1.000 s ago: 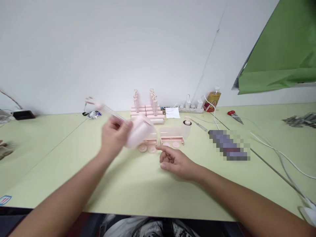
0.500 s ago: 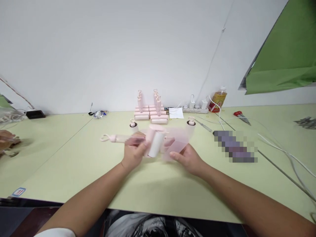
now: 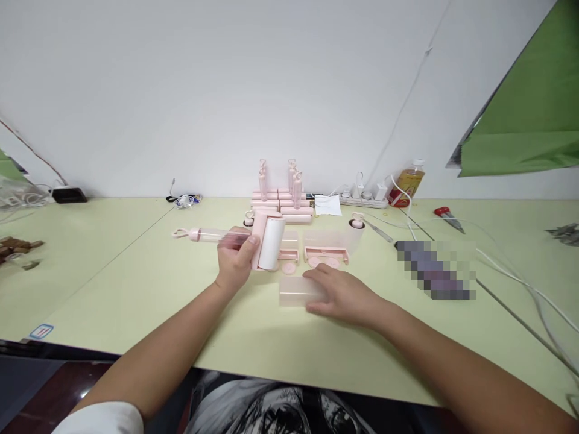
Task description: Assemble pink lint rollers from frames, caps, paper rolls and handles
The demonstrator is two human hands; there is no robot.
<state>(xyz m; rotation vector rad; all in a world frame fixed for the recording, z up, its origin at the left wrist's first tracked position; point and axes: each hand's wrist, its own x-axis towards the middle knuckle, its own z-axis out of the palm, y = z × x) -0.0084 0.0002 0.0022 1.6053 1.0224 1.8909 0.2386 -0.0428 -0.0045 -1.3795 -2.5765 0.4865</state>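
Note:
My left hand (image 3: 236, 256) is closed round a pink lint roller (image 3: 260, 240) with a white roll facing right; its clear handle with a pink loop points left. On the table, my right hand (image 3: 337, 292) has its thumb and fingers on the right end of a translucent cover (image 3: 296, 292). Behind that hand lie a pink roller frame (image 3: 325, 253), small pink discs (image 3: 288, 268) and another clear cover (image 3: 323, 238). A clear tube with a pink loop cap (image 3: 357, 223) stands at their right.
Several assembled pink rollers (image 3: 296, 211) stand near the wall. To their right are white paper (image 3: 328, 205), a power strip (image 3: 364, 201), a bottle (image 3: 407, 184), a red-handled tool (image 3: 447, 218), cables and a blurred-out item (image 3: 432, 269). Brown pieces (image 3: 18, 247) lie far left.
The translucent cover in my right hand has come away from the roller and down to the table. My left hand keeps the roller, now slightly further left. The view has shifted a little.

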